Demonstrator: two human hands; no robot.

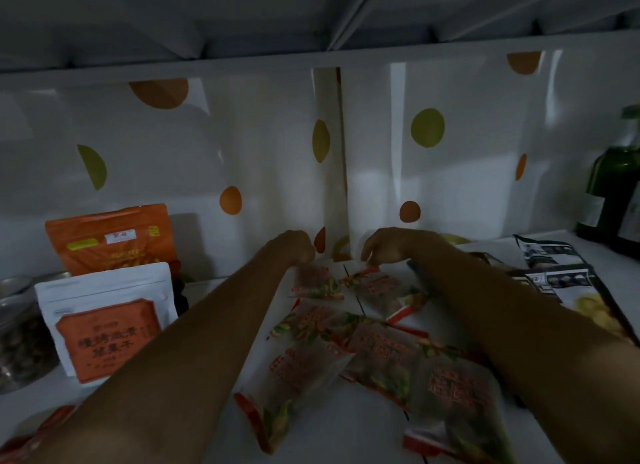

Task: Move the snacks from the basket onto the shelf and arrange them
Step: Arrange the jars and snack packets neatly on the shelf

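I am watching both arms reaching deep over the shelf (346, 436), toward the dotted back wall (242, 145) at mid-frame. The left grip (294, 250) is curling into a fist over the top edge of one small red snack packet (313, 283). I cannot tell whether it is clamping the wrapper or only hovering above it. The right grip (391, 247) is pointing bent fingers down at the upper corner of the neighbouring packet (377, 288), and in this dim light I cannot tell whether it is pinching or only touching.

The rest of the snacks are lying loose and overlapping across the lower centre and lower right of the frame, with the biggest packet (450, 384) nearest the front edge. The basket is not showing in view.

What is worrying me is the forearms: they are passing right over the near packets, so drawing them back carelessly may be dragging those slick wrappers off the front. At the right of the frame, the right elbow is running close to the dark bag (561, 276), which could be shoved toward the green bottle (609, 193)
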